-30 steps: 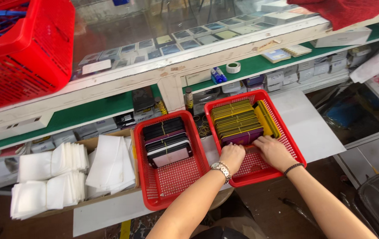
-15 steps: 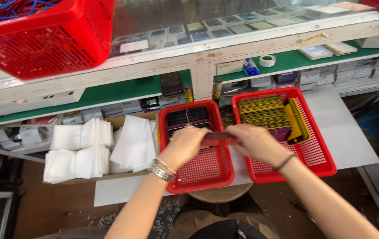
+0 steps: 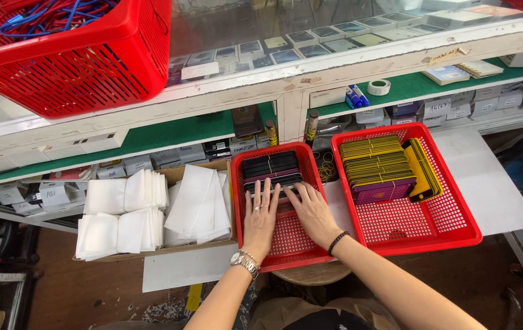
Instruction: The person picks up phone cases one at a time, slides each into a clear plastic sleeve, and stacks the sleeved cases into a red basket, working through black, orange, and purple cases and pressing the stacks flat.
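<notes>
white sleeves (image 3: 128, 214), tape roll (image 3: 379, 87)

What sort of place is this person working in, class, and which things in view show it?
Probably a small-parts sorting or packing workbench: two red plastic mesh trays holding banded stacks of flat dark and yellow rectangular parts, piles of white paper sleeves, and shelves of small labelled boxes.

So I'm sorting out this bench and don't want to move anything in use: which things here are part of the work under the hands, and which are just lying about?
In use:
- left hand and right hand, flat on the dark flat pieces
- left red tray holding them
- right red tray with yellow-edged stacks

Lying about:
- white pouches
- tape roll
- red basket of cables
</notes>
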